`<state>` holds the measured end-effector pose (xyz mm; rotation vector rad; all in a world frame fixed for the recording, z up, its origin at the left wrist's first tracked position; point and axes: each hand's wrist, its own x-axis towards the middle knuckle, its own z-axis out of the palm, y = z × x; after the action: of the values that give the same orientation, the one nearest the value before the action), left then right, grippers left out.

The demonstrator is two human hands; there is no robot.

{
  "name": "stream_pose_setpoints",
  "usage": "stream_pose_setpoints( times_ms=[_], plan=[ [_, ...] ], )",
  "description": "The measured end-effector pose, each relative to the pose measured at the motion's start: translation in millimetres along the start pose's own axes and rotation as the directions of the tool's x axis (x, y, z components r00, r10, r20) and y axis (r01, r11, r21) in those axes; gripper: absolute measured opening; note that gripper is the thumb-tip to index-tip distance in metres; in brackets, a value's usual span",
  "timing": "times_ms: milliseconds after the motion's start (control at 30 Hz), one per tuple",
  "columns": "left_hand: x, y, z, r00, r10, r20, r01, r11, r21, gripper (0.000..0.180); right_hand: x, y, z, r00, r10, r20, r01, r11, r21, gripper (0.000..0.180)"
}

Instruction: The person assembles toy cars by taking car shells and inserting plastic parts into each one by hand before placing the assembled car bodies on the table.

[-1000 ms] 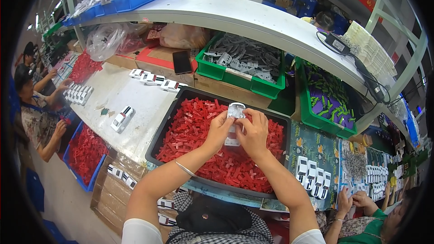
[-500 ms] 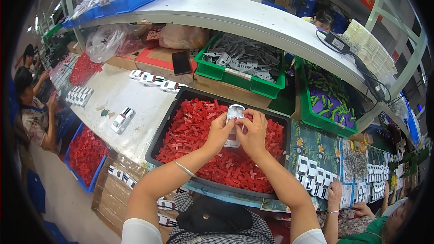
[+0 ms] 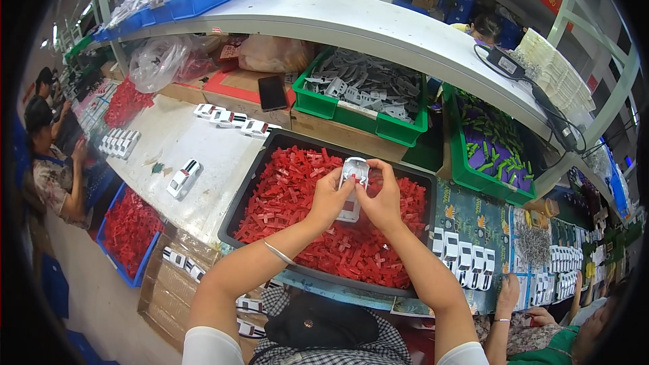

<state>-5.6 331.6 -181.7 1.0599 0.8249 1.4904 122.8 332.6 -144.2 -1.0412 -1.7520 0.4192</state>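
We take the white car shell (image 3: 355, 170) as the centre of the dial; it sits in both hands with its hollow side facing up, above the black tray (image 3: 351, 284) heaped with red plastic strips (image 3: 284, 189). The left hand (image 3: 329, 194) is curled nearly closed on the shell's left edge, thumb laid inward beside a small red piece (image 3: 352, 176) in the hollow. The right hand (image 3: 382, 196) forms a wider curve on the opposite edge, with thumb and forefinger spread apart and both in contact with the shell.

At nine o'clock we see a lone white car (image 3: 183, 179) on the table; at ten, a short row of white cars (image 3: 230, 119); at eleven, a dark phone (image 3: 272, 93). Twelve o'clock holds a green bin (image 3: 348, 114) of grey parts. At four o'clock we note upright white cars (image 3: 465, 258) and, farther out, a co-worker's hand (image 3: 508, 292).
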Motion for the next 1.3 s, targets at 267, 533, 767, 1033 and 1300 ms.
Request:
stream_pose_setpoints(
  times_ms=[267,533,767,1033,1300],
  plan=[
    [-4,4,1,0.999,-0.001,0.037,-0.003,0.992,0.123,0.016,4,21,-3,0.945,0.280,0.169,-0.320,0.900,0.296,0.043],
    [-3,5,0,0.999,-0.036,0.025,0.030,0.978,0.207,0.015,6,18,-8,0.938,0.290,0.189,-0.333,0.907,0.259,0.039],
    [-4,5,-1,0.998,-0.045,0.034,0.039,0.986,0.159,0.016,6,26,-6,0.938,0.276,0.212,-0.327,0.906,0.267,0.038],
    [-4,3,0,0.998,-0.032,0.050,0.024,0.987,0.159,0.017,5,25,-7,0.935,0.274,0.224,-0.334,0.892,0.306,0.037],
    [-5,4,3,0.999,-0.032,0.033,0.027,0.988,0.152,0.016,4,22,-7,0.942,0.287,0.175,-0.331,0.880,0.342,0.036]
  ],
)
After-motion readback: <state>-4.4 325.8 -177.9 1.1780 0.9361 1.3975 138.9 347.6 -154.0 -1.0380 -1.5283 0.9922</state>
